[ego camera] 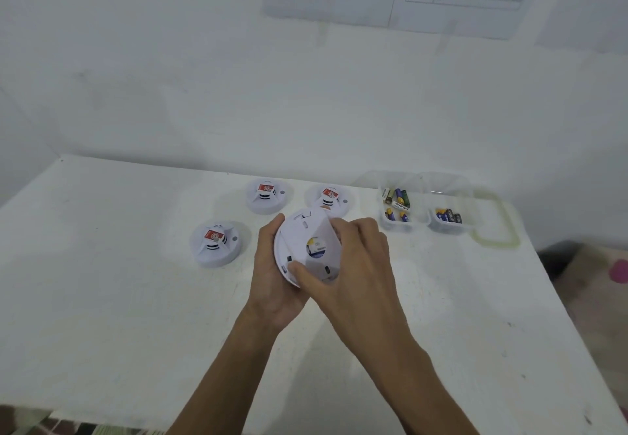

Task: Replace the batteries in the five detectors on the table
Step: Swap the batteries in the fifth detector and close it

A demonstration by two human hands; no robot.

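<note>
The left hand and right hand grasp an upturned detector above the table, partly hiding the rear detector; two more detectors stand left. Two clear tubs at right hold loose batteries.
</note>
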